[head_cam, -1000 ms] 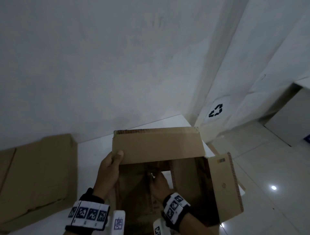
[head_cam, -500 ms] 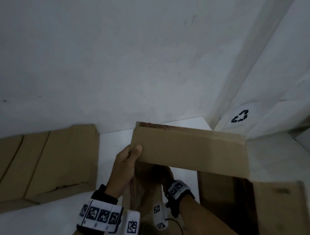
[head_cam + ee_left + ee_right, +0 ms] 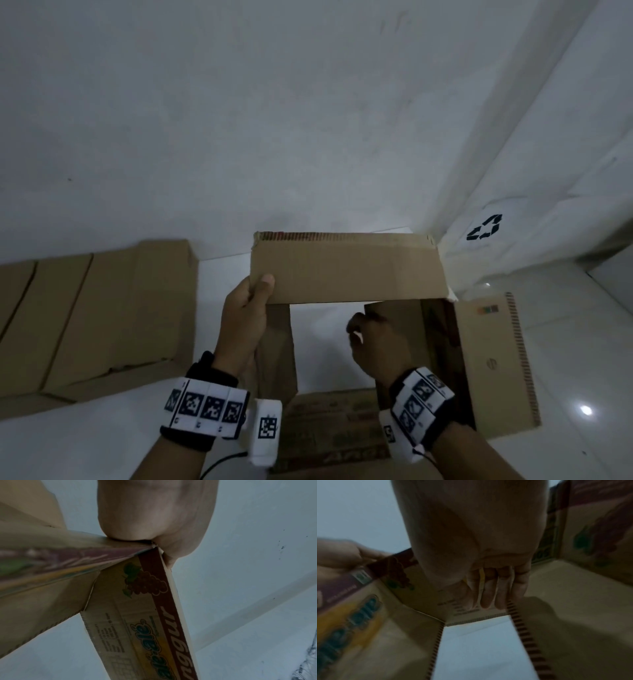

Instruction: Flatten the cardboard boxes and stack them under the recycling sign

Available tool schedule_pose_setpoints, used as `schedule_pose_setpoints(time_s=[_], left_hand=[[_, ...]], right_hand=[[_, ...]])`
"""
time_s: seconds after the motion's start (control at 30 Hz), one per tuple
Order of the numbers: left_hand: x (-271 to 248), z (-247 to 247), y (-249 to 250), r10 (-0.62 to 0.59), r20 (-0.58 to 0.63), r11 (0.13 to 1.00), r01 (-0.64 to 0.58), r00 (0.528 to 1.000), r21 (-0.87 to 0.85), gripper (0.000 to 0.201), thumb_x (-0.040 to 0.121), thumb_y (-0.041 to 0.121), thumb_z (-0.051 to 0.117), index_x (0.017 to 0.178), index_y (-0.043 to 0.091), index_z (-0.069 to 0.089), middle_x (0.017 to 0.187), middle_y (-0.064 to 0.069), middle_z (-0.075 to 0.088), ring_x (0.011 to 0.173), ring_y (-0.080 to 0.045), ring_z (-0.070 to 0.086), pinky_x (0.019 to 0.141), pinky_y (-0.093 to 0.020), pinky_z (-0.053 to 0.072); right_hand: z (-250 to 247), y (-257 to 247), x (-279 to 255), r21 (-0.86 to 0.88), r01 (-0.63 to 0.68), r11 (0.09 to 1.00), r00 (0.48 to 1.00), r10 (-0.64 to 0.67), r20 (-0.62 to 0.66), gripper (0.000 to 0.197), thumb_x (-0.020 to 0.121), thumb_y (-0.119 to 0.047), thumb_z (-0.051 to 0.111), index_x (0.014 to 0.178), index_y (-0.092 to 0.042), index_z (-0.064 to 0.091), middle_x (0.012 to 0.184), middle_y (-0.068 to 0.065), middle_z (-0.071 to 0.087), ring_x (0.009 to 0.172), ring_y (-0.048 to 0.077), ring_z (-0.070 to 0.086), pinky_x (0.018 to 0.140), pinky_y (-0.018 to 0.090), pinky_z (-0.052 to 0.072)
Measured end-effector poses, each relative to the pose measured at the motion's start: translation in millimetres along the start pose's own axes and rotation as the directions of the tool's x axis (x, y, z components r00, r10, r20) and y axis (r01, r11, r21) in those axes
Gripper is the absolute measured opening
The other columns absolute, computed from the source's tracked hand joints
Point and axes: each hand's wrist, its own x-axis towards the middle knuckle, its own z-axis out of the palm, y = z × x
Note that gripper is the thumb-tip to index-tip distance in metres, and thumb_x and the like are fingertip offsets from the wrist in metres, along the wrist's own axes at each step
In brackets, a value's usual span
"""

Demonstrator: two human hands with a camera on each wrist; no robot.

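I hold an open printed cardboard box (image 3: 346, 274) over the white floor. My left hand (image 3: 246, 308) pinches the left corner of its far flap, thumb on top; the left wrist view shows that hand (image 3: 154, 513) at the box corner (image 3: 137, 608). My right hand (image 3: 368, 337) is inside the box, fingers (image 3: 488, 591) curled over the edge of the right inner flap (image 3: 394, 329). The bottom is open, with floor showing through it. The black recycling sign (image 3: 484, 228) is on the wall at the far right.
Flattened cardboard (image 3: 96, 315) lies on the floor at the left, against the wall. The box's right outer flap (image 3: 493, 359) sticks out toward the right. White tiled floor (image 3: 582, 342) runs right of the box, below the sign.
My right hand has moved from the left inner flap over to the right one. The gap in the box bottom is wider. The left hand's grip is unchanged.
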Motion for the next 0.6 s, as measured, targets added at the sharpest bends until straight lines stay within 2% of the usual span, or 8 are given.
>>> schedule_pose_setpoints(time_s=[0.07, 0.13, 0.2, 0.27, 0.33, 0.4, 0.5, 0.6], left_hand=[[0.0, 2.1, -0.4, -0.004, 0.008, 1.000, 0.004, 1.000, -0.016, 0.023, 0.097, 0.038, 0.053, 0.103, 0.023, 0.070, 0.102, 0.001, 0.073, 0.099, -0.018, 0.067, 0.095, -0.049, 0.052], [-1.8, 4.9, 1.0, 0.002, 0.033, 1.000, -0.001, 0.999, -0.023, 0.022, 0.098, 0.036, 0.052, 0.104, 0.024, 0.069, 0.102, 0.004, 0.074, 0.099, -0.015, 0.068, 0.095, -0.044, 0.053], [-4.2, 6.2, 3.0, 0.018, 0.053, 1.000, -0.017, 0.998, -0.019, 0.022, 0.098, 0.035, 0.052, 0.102, 0.024, 0.070, 0.101, 0.005, 0.074, 0.098, -0.015, 0.068, 0.094, -0.043, 0.054], [-4.9, 6.5, 3.9, 0.031, 0.066, 0.999, -0.031, 0.997, -0.012, 0.022, 0.098, 0.037, 0.052, 0.101, 0.024, 0.070, 0.100, 0.003, 0.074, 0.098, -0.017, 0.068, 0.093, -0.045, 0.054], [-4.3, 6.8, 3.1, 0.043, 0.079, 0.999, -0.043, 0.996, 0.003, 0.025, 0.097, 0.039, 0.052, 0.100, 0.022, 0.070, 0.100, -0.001, 0.073, 0.098, -0.021, 0.068, 0.093, -0.049, 0.054], [-2.8, 5.6, 0.7, 0.048, 0.080, 0.999, -0.050, 0.996, 0.022, 0.030, 0.097, 0.041, 0.052, 0.100, 0.017, 0.069, 0.099, -0.005, 0.073, 0.097, -0.025, 0.067, 0.092, -0.052, 0.053], [0.9, -0.5, -3.2, 0.043, 0.063, 0.999, -0.044, 0.997, 0.028, 0.029, 0.097, 0.039, 0.053, 0.099, 0.015, 0.069, 0.099, -0.007, 0.072, 0.097, -0.026, 0.067, 0.093, -0.052, 0.052], [4.9, -12.6, -7.9, 0.008, 0.053, 1.000, -0.008, 0.999, 0.003, 0.023, 0.095, 0.041, 0.054, 0.101, 0.026, 0.070, 0.102, 0.003, 0.073, 0.101, -0.017, 0.067, 0.097, -0.047, 0.051]], right_hand=[[0.7, 18.7, 1.3, -0.065, -0.045, 0.997, 0.999, 0.044, -0.011, 0.026, 0.089, -0.025, 0.056, 0.115, -0.027, 0.060, 0.127, -0.002, 0.055, 0.115, 0.019, 0.056, 0.092, 0.030, 0.046], [6.6, 35.2, 9.5, -0.154, -0.084, 0.984, 0.988, 0.103, 0.115, 0.045, 0.091, -0.028, 0.052, 0.136, -0.028, 0.048, 0.146, 0.000, 0.042, 0.133, 0.020, 0.041, 0.106, 0.032, 0.037], [7.5, 46.1, 18.1, -0.297, -0.115, 0.948, 0.941, 0.200, 0.274, 0.058, 0.095, -0.034, 0.044, 0.150, -0.030, 0.028, 0.159, 0.006, 0.018, 0.143, 0.028, 0.024, 0.115, 0.039, 0.028], [5.6, 55.4, 25.9, -0.384, -0.153, 0.911, 0.887, 0.298, 0.353, 0.062, 0.095, -0.036, 0.041, 0.152, -0.030, 0.018, 0.160, 0.009, 0.005, 0.146, 0.033, 0.012, 0.118, 0.044, 0.020], [3.1, 59.3, 28.3, -0.409, -0.177, 0.895, 0.861, 0.342, 0.376, 0.063, 0.094, -0.036, 0.043, 0.152, -0.030, 0.020, 0.160, 0.010, 0.007, 0.146, 0.034, 0.011, 0.119, 0.045, 0.019], [-1.4, 55.7, 22.4, -0.366, -0.172, 0.915, 0.867, 0.317, 0.385, 0.056, 0.095, -0.038, 0.044, 0.148, -0.028, 0.029, 0.157, 0.009, 0.020, 0.142, 0.030, 0.025, 0.115, 0.042, 0.029], [-14.0, 39.5, -9.4, -0.097, -0.155, 0.983, 0.961, 0.172, 0.215, 0.025, 0.094, -0.034, 0.051, 0.118, -0.029, 0.056, 0.124, 0.001, 0.060, 0.106, 0.015, 0.060, 0.089, 0.033, 0.052], [-44.3, 17.8, -48.4, 0.107, -0.089, 0.990, 0.982, 0.105, -0.154, 0.012, 0.087, -0.017, 0.062, 0.093, -0.027, 0.060, 0.091, -0.008, 0.064, 0.077, 0.004, 0.058, 0.069, 0.022, 0.051]])
